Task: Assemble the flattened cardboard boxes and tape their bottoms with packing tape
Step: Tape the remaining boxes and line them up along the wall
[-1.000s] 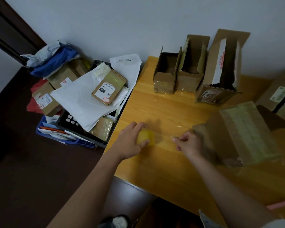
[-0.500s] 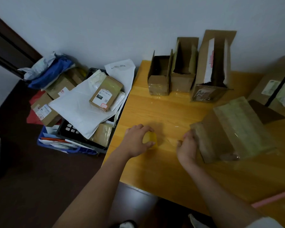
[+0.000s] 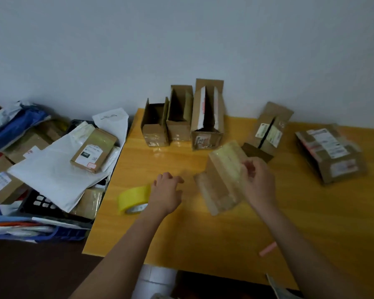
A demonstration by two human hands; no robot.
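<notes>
A cardboard box (image 3: pixel 219 182) lies tilted on the yellow wooden table (image 3: pixel 203 238), its face covered in shiny clear tape. My right hand (image 3: pixel 258 183) rests over the box's right side, fingers curled onto the taped face; they are blurred. My left hand (image 3: pixel 166 194) hovers just left of the box with loosely bent fingers and holds nothing. A yellow roll of packing tape (image 3: pixel 131 199) lies on the table against the left of that hand. Three assembled open boxes (image 3: pixel 179 119) stand in a row at the wall.
A flattened labelled box (image 3: pixel 270 128) and a taped parcel (image 3: pixel 330 153) lie at the back right. A pink stick (image 3: pixel 267 248) lies near the table's front edge. Left of the table, crates hold a pile of parcels and white mailers (image 3: pixel 52 171).
My left hand has let go of the tape roll, which now lies to its left. My right hand has moved from the table up onto the box. The camera has tilted and pulled back.
</notes>
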